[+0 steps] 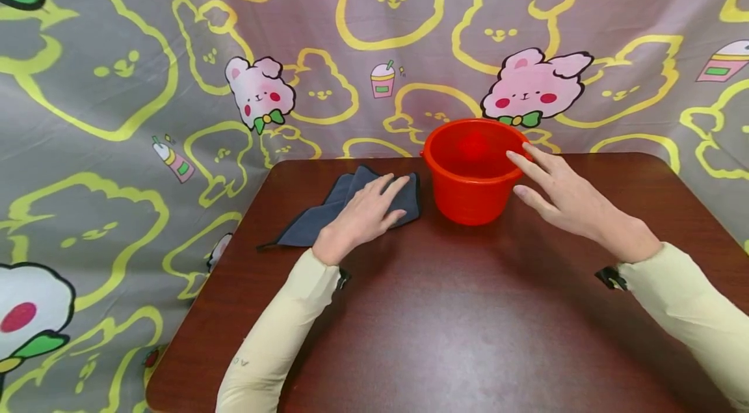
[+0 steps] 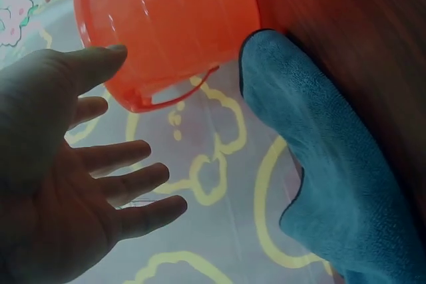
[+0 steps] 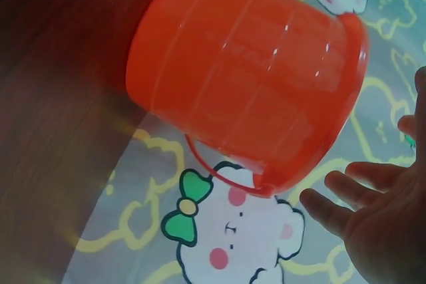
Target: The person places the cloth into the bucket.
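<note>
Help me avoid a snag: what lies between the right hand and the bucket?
Nothing: the right wrist view shows a bare gap between the right hand and bucket, with only the curtain behind.

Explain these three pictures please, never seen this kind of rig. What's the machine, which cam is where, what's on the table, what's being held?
There is no machine: these are a person's bare hands. The wide picture comes from a camera on the head, looking forward and down. The other two come from cameras on the wrists, one per arm, so the scene looks tipped sideways there.

On the table are a blue-grey cloth and, beside it, an upright red bucket. A printed sheet hangs behind.

Nothing is held. The left hand is above the cloth, and the right hand is by the bucket's right side; both have their fingers extended.
</note>
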A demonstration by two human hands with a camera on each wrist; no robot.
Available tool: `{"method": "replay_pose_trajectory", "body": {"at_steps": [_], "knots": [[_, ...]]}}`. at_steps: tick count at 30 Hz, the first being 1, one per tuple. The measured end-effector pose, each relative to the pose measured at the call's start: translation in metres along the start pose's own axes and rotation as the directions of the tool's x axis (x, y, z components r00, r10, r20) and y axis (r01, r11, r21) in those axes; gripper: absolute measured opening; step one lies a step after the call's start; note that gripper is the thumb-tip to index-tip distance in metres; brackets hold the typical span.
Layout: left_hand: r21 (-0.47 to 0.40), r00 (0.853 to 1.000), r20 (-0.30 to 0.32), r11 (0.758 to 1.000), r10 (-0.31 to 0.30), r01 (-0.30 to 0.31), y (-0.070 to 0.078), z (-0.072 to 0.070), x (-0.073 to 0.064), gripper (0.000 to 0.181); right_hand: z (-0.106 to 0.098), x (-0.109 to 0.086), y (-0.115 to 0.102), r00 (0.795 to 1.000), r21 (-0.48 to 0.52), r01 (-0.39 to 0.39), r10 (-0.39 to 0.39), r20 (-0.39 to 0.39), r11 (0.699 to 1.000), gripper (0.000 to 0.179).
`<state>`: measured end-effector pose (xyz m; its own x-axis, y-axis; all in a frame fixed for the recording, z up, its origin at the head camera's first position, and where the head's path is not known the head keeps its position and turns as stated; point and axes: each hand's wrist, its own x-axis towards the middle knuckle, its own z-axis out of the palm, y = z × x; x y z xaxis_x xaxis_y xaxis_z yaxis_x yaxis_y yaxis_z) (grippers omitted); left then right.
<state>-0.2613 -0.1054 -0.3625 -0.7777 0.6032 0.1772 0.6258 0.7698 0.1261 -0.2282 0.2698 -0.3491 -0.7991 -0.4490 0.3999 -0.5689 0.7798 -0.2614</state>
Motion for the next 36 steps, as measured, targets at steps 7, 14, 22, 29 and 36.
{"method": "replay_pose_trajectory", "body": {"at_steps": [7, 14, 22, 29, 36], "knots": [[-0.041, 0.994, 0.05, 0.994, -0.102, 0.104, -0.016, 0.008, 0.009, 0.068, 0.004, 0.008, 0.012, 0.998, 0.058, -0.045, 0.047, -0.035, 0.997, 0.071], [-0.004, 0.966, 0.129, 0.974, -0.226, 0.228, -0.032, 0.021, 0.011, 0.067, 0.009, 0.01, 0.022, 0.99, 0.115, -0.124, 0.131, -0.052, 0.986, 0.072], [0.007, 0.914, 0.232, 0.94, -0.333, 0.341, -0.045, 0.031, 0.008, 0.069, 0.015, 0.019, 0.029, 0.986, 0.207, -0.105, 0.13, -0.107, 0.973, 0.069], [0.03, 0.878, 0.279, 0.918, -0.389, 0.396, -0.05, 0.038, 0.008, 0.07, 0.019, 0.022, 0.035, 0.975, 0.26, -0.143, 0.182, -0.129, 0.955, 0.067], [0.024, 0.839, 0.333, 0.893, -0.431, 0.45, -0.052, 0.041, 0.007, 0.074, 0.023, 0.02, 0.04, 0.954, 0.347, -0.25, 0.291, -0.071, 0.904, 0.064]]}}
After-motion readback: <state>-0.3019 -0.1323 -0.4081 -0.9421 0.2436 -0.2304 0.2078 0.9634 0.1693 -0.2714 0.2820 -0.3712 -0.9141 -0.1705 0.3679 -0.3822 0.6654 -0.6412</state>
